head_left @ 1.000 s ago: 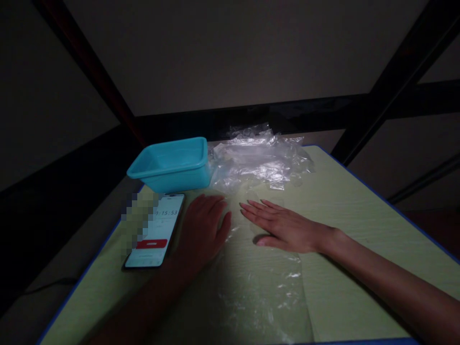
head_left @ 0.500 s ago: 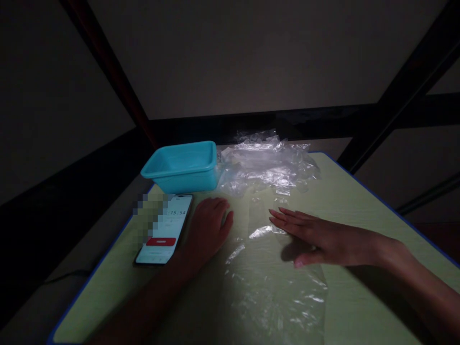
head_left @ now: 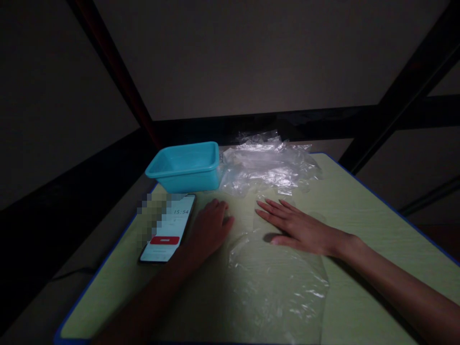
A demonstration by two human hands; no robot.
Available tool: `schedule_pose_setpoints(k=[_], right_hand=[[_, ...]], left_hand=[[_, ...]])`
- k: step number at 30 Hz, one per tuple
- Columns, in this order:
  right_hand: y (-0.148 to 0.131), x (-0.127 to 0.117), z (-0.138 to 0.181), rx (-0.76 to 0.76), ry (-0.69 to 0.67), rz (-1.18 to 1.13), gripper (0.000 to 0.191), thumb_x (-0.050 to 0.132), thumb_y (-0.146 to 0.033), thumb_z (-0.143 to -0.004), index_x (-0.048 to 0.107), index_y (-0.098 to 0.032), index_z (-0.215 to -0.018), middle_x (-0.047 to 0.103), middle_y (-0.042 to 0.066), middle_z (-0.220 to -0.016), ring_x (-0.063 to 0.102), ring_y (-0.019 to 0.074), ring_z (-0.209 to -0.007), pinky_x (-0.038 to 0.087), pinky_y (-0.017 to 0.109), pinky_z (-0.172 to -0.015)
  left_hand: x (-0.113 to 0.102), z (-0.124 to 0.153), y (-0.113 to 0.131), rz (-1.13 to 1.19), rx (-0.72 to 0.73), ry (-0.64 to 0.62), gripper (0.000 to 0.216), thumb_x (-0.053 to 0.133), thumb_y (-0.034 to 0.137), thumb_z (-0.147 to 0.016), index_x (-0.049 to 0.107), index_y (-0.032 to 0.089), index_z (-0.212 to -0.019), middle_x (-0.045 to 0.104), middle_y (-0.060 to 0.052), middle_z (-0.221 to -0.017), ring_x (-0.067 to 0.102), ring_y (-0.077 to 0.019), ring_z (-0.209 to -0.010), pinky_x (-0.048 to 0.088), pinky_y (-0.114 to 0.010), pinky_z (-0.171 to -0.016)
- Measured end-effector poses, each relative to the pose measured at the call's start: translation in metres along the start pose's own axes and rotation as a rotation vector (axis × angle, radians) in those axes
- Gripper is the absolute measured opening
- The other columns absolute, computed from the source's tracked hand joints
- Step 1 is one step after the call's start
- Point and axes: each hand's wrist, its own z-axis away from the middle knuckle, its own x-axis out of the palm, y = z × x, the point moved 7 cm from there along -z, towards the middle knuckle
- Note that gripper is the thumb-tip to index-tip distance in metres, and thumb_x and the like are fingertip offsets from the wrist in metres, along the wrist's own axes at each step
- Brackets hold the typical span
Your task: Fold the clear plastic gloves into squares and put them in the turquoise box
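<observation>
A thin clear plastic bag (head_left: 276, 287) lies spread on the table, its near end reaching the bottom of the view. My right hand (head_left: 298, 225) lies flat on the bag's upper part, fingers stretched out and apart, holding nothing. On the left, my left hand (head_left: 210, 223) rests on the table between a phone (head_left: 165, 239) and the bag. Its fingers are loosely bent, with the thumb apart from them, and nothing shows in its grasp. Whether its fingertips touch the bag's edge I cannot tell.
A turquoise plastic basin (head_left: 189, 179) stands at the table's back left corner. Beside it a pile of crumpled clear plastic bags (head_left: 269, 165) lies along the back edge. The pale green table (head_left: 366, 239) has a blue rim. Behind it rises a dark wall (head_left: 258, 62).
My right hand has moved left and slightly away from me, coming down flat over the bag's upper part. That part looks smoother now. My left hand has stayed nearly in place.
</observation>
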Motion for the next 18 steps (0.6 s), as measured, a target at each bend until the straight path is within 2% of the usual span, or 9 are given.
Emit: schedule_pose_setpoints(k=[4, 8, 12, 18], right_hand=[[0.002, 0.000, 0.002, 0.036, 0.001, 0.057, 0.073, 0.031, -0.060, -0.086, 0.026, -0.011, -0.140, 0.018, 0.018, -0.146, 0.014, 0.0304, -0.135, 0.015, 0.057, -0.106], [0.000, -0.002, 0.002, 0.016, 0.058, 0.071, 0.070, 0.033, -0.059, -0.086, 0.027, -0.014, -0.140, 0.022, 0.017, -0.146, 0.017, 0.0303, -0.134, 0.017, 0.058, -0.105], [-0.002, -0.004, 0.002, -0.006, 0.091, 0.073, 0.066, 0.034, -0.057, -0.087, 0.029, -0.016, -0.139, 0.026, 0.015, -0.145, 0.020, 0.0286, -0.134, 0.019, 0.055, -0.106], [-0.014, -0.010, 0.001, -0.102, 0.115, 0.086, 0.060, 0.036, -0.051, -0.089, 0.035, -0.014, -0.137, 0.033, 0.014, -0.143, 0.025, 0.0255, -0.133, 0.023, 0.049, -0.108]], left_hand=[[0.003, 0.000, 0.003, 0.092, -0.022, -0.032, 0.004, 0.049, 0.018, -0.079, 0.049, 0.016, -0.077, 0.052, -0.002, -0.075, 0.049, -0.0162, -0.068, 0.041, -0.030, -0.064], [0.007, -0.004, 0.004, 0.284, -0.025, -0.007, 0.016, 0.050, 0.013, -0.074, 0.042, 0.018, -0.062, 0.045, 0.003, -0.067, 0.045, -0.0134, -0.064, 0.036, -0.026, -0.060], [0.012, -0.007, 0.000, 0.502, -0.080, -0.034, 0.014, 0.046, 0.012, -0.074, 0.042, 0.018, -0.062, 0.045, 0.004, -0.062, 0.045, -0.0120, -0.060, 0.035, -0.024, -0.057], [0.009, -0.007, 0.005, 0.722, -0.070, -0.086, 0.015, 0.043, 0.024, -0.080, 0.043, 0.018, -0.067, 0.050, 0.003, -0.064, 0.049, -0.0126, -0.062, 0.038, -0.024, -0.059]])
